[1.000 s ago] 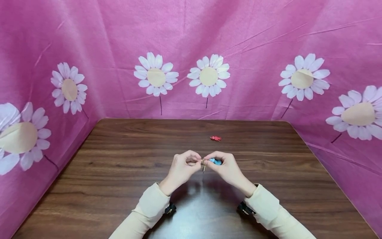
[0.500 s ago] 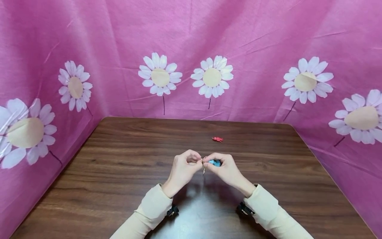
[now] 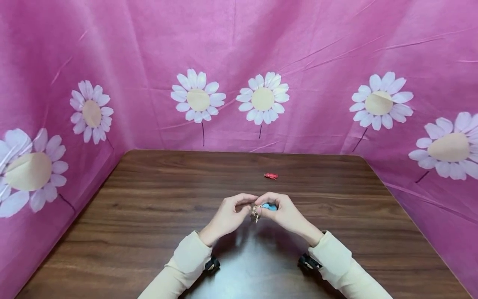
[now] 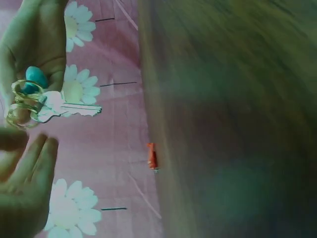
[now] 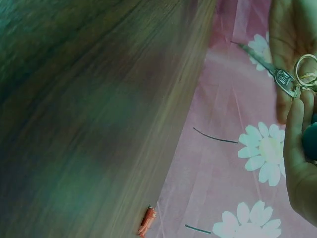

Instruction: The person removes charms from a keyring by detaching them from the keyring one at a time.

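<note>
My right hand (image 3: pixel 285 212) pinches a bunch made of gold-coloured rings (image 4: pixel 22 105), a silver key (image 4: pixel 64 106) and a rounded light-blue charm (image 3: pixel 269 206). The charm lies partly hidden inside that hand, so its full shape does not show. From the rings the key sticks out to one side in both wrist views. Close by, my left hand (image 3: pixel 228 216) has its fingers extended and the thumb apart from them. In the left wrist view its fingers (image 4: pixel 44 153) stand a little clear of the rings. Both hands are above the table, their fingertips nearly meeting.
A small red figure-like piece (image 3: pixel 271 176) with a metal end lies farther back on the brown wooden table (image 3: pixel 168 178). Pink cloth (image 3: pixel 231 50) with white flowers hangs around the back and sides. Black camera mounts (image 3: pixel 212 265) sit at both wrists.
My left thumb and fingers have parted from the rings they were pinching. The rings and key now show more, hanging from the right hand. The red piece has stayed put.
</note>
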Motion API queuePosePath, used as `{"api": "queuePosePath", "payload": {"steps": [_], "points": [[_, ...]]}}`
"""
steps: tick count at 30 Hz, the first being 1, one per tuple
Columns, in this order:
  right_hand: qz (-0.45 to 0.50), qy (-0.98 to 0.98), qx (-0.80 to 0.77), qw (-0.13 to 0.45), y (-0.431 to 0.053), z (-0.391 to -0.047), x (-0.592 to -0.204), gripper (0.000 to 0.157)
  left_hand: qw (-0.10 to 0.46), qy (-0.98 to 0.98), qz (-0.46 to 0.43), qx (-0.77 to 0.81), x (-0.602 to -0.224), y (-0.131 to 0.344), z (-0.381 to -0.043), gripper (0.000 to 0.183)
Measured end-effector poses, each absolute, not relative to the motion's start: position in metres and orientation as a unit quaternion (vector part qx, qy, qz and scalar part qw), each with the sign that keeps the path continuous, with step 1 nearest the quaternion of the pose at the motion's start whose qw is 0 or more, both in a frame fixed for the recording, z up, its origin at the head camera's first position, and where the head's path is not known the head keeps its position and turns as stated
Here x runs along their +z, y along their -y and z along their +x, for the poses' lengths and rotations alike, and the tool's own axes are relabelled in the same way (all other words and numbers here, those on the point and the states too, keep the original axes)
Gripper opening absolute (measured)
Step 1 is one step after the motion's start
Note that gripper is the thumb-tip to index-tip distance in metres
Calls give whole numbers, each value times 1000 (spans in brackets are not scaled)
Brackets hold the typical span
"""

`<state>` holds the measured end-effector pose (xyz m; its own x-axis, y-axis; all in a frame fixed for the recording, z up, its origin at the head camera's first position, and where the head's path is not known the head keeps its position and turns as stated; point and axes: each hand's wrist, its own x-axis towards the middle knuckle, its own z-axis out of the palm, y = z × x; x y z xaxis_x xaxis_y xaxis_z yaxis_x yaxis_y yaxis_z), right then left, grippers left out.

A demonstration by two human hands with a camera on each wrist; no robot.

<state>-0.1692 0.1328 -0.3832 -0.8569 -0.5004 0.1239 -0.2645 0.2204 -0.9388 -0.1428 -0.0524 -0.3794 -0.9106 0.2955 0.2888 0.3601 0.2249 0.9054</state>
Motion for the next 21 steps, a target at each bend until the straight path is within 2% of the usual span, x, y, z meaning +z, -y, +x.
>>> {"api": "queuePosePath", "payload": {"steps": [3,6,10,16,21], "points": [[-256,-773,-571,103,-133,-170,-383,16,1,783,-218,-583,-381,53,-144,22],[-266,-778,-561,97,-133,-171,-382,15,26,792,-208,-574,-391,54,-149,16],[-290,-782,-544,92,-135,-171,-384,15,125,796,-233,-545,-400,58,-155,9],[-317,-772,-540,108,-132,-170,-384,19,279,794,-321,-435,-393,64,-157,8],[-290,-795,-527,82,-125,-170,-383,18,338,793,-364,-351,-384,65,-155,7]]}}
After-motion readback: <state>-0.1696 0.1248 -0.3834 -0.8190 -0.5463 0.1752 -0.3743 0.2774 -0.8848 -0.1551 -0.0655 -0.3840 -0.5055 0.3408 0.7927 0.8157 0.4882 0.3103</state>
